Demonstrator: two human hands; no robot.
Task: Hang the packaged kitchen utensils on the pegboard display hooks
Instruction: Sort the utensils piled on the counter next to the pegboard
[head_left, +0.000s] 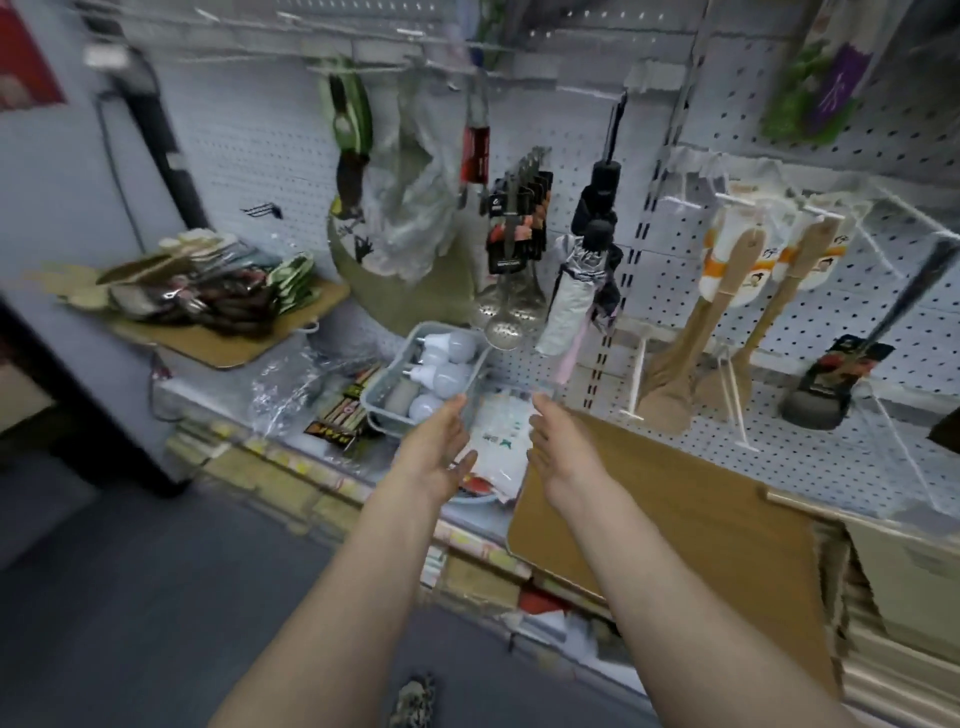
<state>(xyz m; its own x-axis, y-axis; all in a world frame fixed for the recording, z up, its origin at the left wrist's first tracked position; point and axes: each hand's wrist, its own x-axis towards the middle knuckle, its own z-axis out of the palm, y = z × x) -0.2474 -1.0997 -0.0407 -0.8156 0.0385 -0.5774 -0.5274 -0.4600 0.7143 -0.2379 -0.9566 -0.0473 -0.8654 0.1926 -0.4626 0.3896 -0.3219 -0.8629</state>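
Both hands reach toward the shelf with fingers straight and loose, holding nothing: the left hand (439, 452) just in front of a grey tray (384, 395) of bulbs (451, 375), the right hand (558, 452) beside it over the near edge of a cardboard sheet (675, 514). Between them lies a white packet (501, 441) with green print too blurred to read. Packaged utensils (208, 291) are piled on cardboard at the shelf's left end. On the pegboard (779, 291) hang carded skimmers (514, 244), their black labels illegible, folded umbrellas (587, 260), wooden spatulas (727, 291) on orange-and-white cards, and a black ladle (831, 384).
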